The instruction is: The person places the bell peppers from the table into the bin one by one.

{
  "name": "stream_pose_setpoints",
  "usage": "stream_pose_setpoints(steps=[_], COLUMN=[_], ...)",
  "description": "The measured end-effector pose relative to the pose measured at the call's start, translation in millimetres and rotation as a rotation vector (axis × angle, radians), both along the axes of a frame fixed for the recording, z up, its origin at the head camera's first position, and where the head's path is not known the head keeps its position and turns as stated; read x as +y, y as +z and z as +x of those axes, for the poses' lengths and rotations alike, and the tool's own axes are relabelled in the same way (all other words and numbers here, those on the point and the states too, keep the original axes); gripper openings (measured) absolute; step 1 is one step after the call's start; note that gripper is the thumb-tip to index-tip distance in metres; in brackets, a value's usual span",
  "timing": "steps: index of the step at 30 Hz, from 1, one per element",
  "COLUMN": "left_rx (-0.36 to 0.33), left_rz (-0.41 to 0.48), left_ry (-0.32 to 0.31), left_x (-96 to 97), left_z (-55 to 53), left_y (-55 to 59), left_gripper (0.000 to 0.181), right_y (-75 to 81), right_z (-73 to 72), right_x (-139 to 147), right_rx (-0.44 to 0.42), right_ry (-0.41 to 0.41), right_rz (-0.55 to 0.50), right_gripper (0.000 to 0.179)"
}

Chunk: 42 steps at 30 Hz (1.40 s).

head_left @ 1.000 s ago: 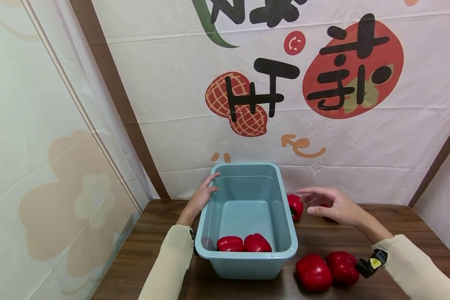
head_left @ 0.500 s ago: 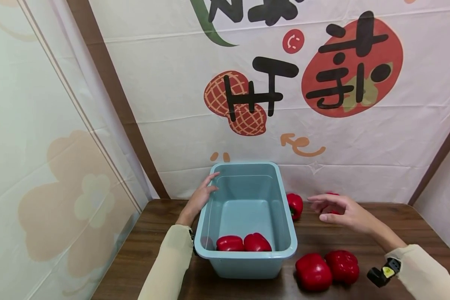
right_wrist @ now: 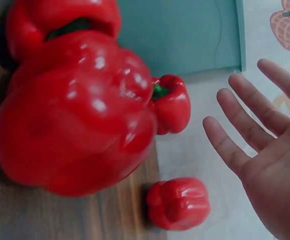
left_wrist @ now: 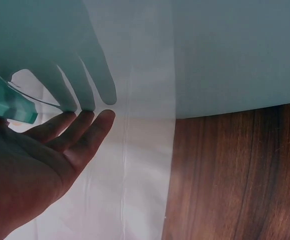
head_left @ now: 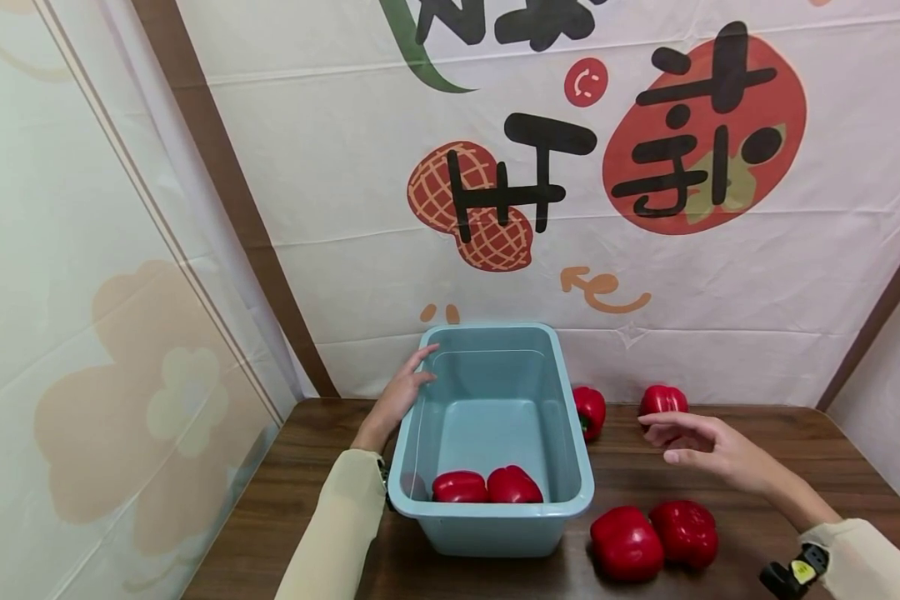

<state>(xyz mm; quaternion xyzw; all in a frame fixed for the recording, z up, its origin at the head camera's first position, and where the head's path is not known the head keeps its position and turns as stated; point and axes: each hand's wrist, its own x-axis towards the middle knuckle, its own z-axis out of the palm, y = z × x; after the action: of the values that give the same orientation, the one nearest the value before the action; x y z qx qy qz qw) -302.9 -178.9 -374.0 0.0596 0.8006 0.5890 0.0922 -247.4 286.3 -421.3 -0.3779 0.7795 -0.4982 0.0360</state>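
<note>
I see the left grip [head_left: 397,397] spread against the blue basin [head_left: 491,509] — the right grip [head_left: 712,448], also spread, hangs near a red bell pepper [head_left: 663,399].

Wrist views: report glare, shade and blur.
Right wrist view: white glints on the nearest pepper, its surface slightly soft; left wrist view: dim, the left hand mostly in shade, dark mirrored shapes on the tub, seemingly its reflection.

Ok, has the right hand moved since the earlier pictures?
Yes: in the head view, the right hand has moved rightward, farther from the blue bin, and slightly toward the person.
</note>
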Motion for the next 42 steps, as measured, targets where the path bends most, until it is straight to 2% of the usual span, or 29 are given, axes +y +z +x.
stream_pose_setpoints(steps=[5, 15, 21, 26, 30, 36, 42], left_rx=[-0.003, -0.008, -0.007, -0.006, -0.006, -0.012, -0.011], left_rz=[-0.007, -0.006, -0.007, -0.008, -0.007, -0.007, 0.011], left_ry=[-0.001, 0.001, 0.001, -0.002, -0.003, -0.004, -0.012], left_x=[-0.6, -1.2, -1.8, -2.0, -1.8, -1.8, -5.7], left_z=[0.7, 1.3, 0.4, 0.2, 0.6, -0.1, -14.7], left_y=[0.2, 0.6, 0.4, 1.7, 2.7, 1.7, -15.0], left_gripper=[0.059, 0.059, 0.059, 0.059, 0.059, 0.058, 0.058], right_y=[-7.9, -22.7, -32.2, -43.8, -52.3, -61.6, -65.2], right_z=[4.5, 10.4, 13.9, 15.5, 15.9, 16.6, 18.8], right_x=[7, 21, 24, 24, 23, 23, 22], right_rx=[-0.092, -0.184, -0.192, -0.196, -0.301, -0.449, -0.544], right_ry=[0.009, 0.072, 0.084, 0.143, 0.187, 0.167, 0.18], right_rz=[-0.015, -0.018, -0.018, -0.051, -0.048, 0.022, 0.03], right_gripper=[0.045, 0.047, 0.048, 0.051, 0.054, 0.061, 0.067])
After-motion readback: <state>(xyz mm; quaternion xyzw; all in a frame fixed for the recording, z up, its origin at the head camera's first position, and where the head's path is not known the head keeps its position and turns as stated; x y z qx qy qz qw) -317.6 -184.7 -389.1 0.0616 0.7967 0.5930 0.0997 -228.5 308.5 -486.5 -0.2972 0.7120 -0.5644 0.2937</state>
